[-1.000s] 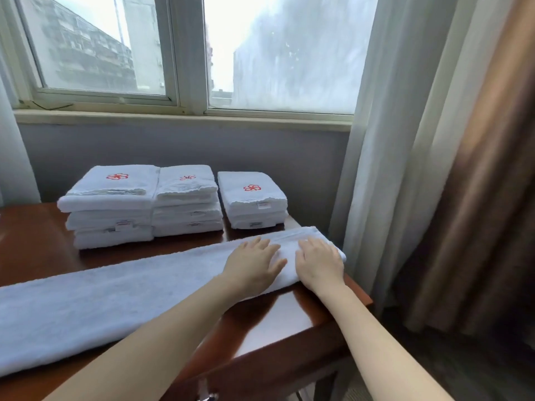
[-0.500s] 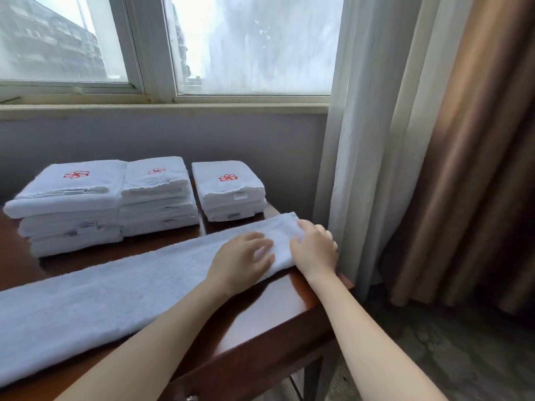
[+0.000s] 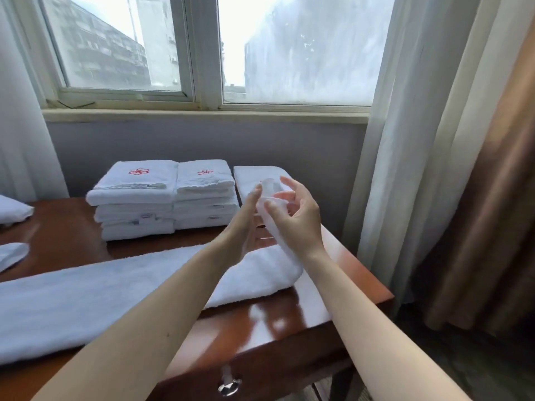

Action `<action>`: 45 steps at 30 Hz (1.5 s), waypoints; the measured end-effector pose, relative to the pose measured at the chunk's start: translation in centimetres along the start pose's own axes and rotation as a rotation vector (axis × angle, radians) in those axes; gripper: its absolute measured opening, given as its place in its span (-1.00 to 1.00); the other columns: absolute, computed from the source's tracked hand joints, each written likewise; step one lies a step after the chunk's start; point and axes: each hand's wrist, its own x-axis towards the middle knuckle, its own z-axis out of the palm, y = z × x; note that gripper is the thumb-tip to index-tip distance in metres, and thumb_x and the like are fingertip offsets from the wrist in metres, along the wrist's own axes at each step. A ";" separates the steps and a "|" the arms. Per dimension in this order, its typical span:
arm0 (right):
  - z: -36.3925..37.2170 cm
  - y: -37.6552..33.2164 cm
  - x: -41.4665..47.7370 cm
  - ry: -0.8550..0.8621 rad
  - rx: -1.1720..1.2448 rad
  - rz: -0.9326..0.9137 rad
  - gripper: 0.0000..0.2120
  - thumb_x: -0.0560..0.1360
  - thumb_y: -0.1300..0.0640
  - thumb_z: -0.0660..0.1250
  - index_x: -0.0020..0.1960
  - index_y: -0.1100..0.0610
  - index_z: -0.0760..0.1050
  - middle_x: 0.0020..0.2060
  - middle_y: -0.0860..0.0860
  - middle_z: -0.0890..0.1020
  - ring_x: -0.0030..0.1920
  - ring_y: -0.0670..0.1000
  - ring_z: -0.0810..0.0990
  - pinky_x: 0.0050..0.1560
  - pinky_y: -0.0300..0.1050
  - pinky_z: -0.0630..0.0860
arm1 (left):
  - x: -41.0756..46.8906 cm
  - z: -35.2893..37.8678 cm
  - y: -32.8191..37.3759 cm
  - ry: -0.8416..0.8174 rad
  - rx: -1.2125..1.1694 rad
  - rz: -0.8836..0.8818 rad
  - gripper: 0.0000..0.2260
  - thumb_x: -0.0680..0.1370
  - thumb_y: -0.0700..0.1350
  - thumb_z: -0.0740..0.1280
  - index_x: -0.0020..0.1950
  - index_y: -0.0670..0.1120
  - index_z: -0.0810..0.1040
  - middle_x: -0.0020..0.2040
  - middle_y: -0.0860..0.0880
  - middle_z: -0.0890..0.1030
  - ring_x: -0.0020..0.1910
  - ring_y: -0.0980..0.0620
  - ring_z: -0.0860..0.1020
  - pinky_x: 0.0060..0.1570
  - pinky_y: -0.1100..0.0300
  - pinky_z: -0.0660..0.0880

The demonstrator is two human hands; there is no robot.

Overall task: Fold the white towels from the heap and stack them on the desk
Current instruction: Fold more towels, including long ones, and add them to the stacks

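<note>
The towel (image 3: 115,290) lies as a long folded band across the desk (image 3: 289,322), running from the desk's front left toward its right edge. Its near long edge sits close to the desk's front edge on the left. Toward the right, bare wood opens between them.

The towel's right end is raised off the desk and stands up between my hands above the desk's right part. My left hand (image 3: 246,227) is flat, fingers straight and pointing up, pressed against the left face of the raised end. My right hand (image 3: 301,218) pinches that end between thumb and curled fingers, its forefinger spread upward. Blur hides exactly where the cloth's edge ends.

Along the desk's back edge stand three stacks, their sides squared. The left stack (image 3: 133,195) and the middle stack (image 3: 205,192) touch, each with a red mark on top. The right stack (image 3: 249,176) is just beside them and partly hidden by my hands. A strip of bare wood runs between the stacks and the towel.

At the desk's left side, two more towel ends (image 3: 13,211) (image 3: 11,253) reach in, apart from the stacks.

The desk's front right corner is bare and glossy. Just past the right edge hangs a sheer curtain (image 3: 405,154), with a brown drape (image 3: 492,212) beyond it. A knob (image 3: 230,383) sits on the desk's front.
</note>
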 end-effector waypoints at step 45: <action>11.8 4.0 -3.8 -0.880 -1.047 -0.086 -0.41 0.61 -0.26 -0.12 0.60 -0.11 0.03 0.60 0.06 0.03 0.59 0.05 -0.07 0.54 0.14 -0.20 | -10.5 -12.6 -5.4 0.445 1.476 -0.308 -0.49 0.67 0.08 -0.09 0.62 -0.01 0.01 0.62 -0.12 -0.02 0.60 -0.09 -0.07 0.55 -0.01 -0.13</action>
